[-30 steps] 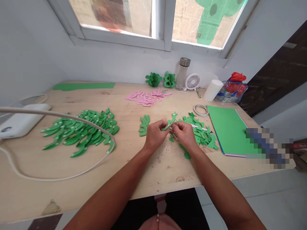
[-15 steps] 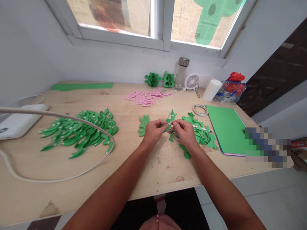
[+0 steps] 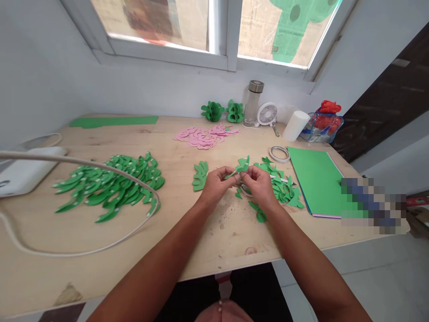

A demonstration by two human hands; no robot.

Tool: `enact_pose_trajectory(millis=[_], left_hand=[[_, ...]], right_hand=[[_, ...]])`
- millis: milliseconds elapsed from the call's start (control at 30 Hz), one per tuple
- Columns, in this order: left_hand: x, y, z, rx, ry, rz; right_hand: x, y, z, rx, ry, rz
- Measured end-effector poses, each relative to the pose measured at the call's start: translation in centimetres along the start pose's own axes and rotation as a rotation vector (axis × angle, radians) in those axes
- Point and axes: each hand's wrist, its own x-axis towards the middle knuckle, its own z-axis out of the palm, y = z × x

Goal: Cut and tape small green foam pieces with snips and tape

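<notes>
Between my two hands is a green paper cutout (image 3: 243,164) with small white patches on it. My left hand (image 3: 217,182) pinches its lower left end, and my right hand (image 3: 257,182) pinches it from the right, the fingertips almost meeting. Left of my left hand lies a flat green paper shape with lobes (image 3: 200,175). Green paper scraps (image 3: 284,190) are heaped beside my right hand, with a pencil-like white stick (image 3: 283,179) among them. A folded green piece (image 3: 258,212) rests under my right wrist. Part of a tape roll (image 3: 246,191) is hidden behind my hands.
Curved green cutouts with white patches (image 3: 117,183) lie piled at left, crossed by a pale cable (image 3: 100,166). Pink cutouts (image 3: 201,136) lie farther back. At right are green sheets (image 3: 318,179) and a tape roll (image 3: 279,154); behind stand a bottle (image 3: 254,103) and a small fan (image 3: 267,114).
The green cutout has turned in my fingers, its upper end now leaning to the right. Both hands stay in nearly the same place.
</notes>
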Motion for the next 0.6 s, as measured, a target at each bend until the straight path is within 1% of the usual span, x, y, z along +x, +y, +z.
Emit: enact_pose_trajectory(millis=[100, 267, 467, 533, 600], left_hand=[[0.18, 0.01, -0.2, -0.024, 0.004, -0.012], [0.52, -0.2, -0.38, -0.162, 0.021, -0.09], [0.15, -0.38, -0.12, -0.054, -0.044, -0.061], [0.11, -0.46, -0.12, -0.046, -0.035, -0.053], [0.17, -0.55, -0.16, -0.037, -0.016, -0.049]], right_hand=[[0.04, -0.25, -0.15, 0.011, 0.019, 0.017], [0.01, -0.58, -0.15, -0.014, 0.042, 0.013], [-0.09, -0.67, 0.0, 0.053, 0.017, 0.051], [-0.03, -0.69, -0.13, 0.064, 0.022, 0.06], [0.08, -0.72, -0.33, 0.089, 0.059, 0.056]])
